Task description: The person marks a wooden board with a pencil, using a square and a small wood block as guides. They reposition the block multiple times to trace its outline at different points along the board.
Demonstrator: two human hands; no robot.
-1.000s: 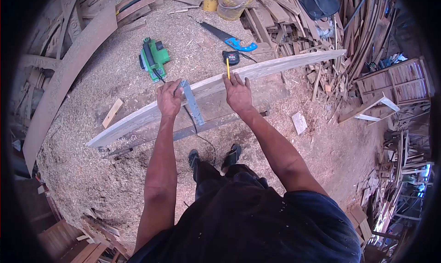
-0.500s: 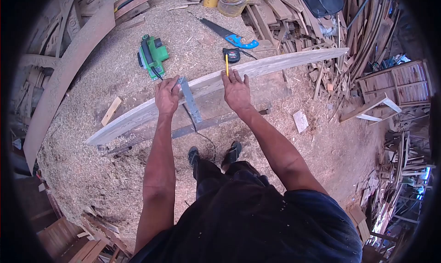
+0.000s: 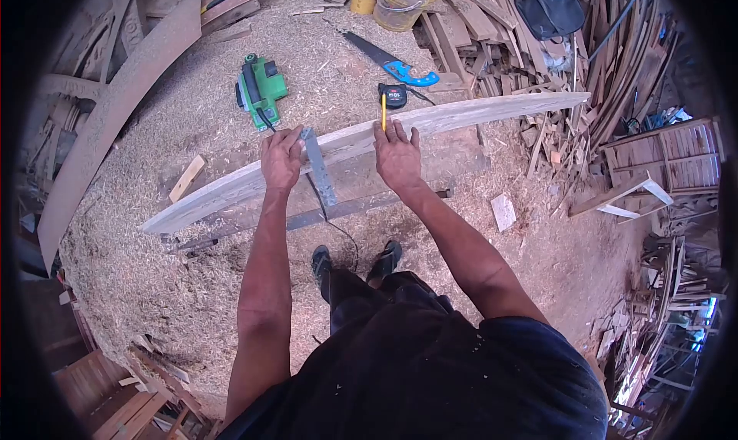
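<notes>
A long, curved pale wooden board (image 3: 453, 117) lies across a low wooden support in front of me. My left hand (image 3: 282, 161) is closed at the board's far edge, its fingers against the top end of a grey, flat metal try square (image 3: 319, 169). The square's blade lies across the board and points toward my feet. In my right hand (image 3: 398, 157) a yellow pencil (image 3: 383, 111) is gripped between the fingers, pointing away from me. That hand rests on the board, right of the square. Just beyond the pencil sits a black tape measure (image 3: 393, 95).
Beyond the board lie a green electric planer (image 3: 261, 91) and a handsaw with a blue handle (image 3: 407, 72). A cord (image 3: 344, 234) runs near my feet. Shavings cover the ground. Scrap wood (image 3: 480, 17), a black bag (image 3: 550, 11) and a yellow bucket (image 3: 397, 9) stand farther back.
The view has tilted slightly, so the far tools and the board's right end appear a little lower. Both hands keep their places on the board, pencil and square included.
</notes>
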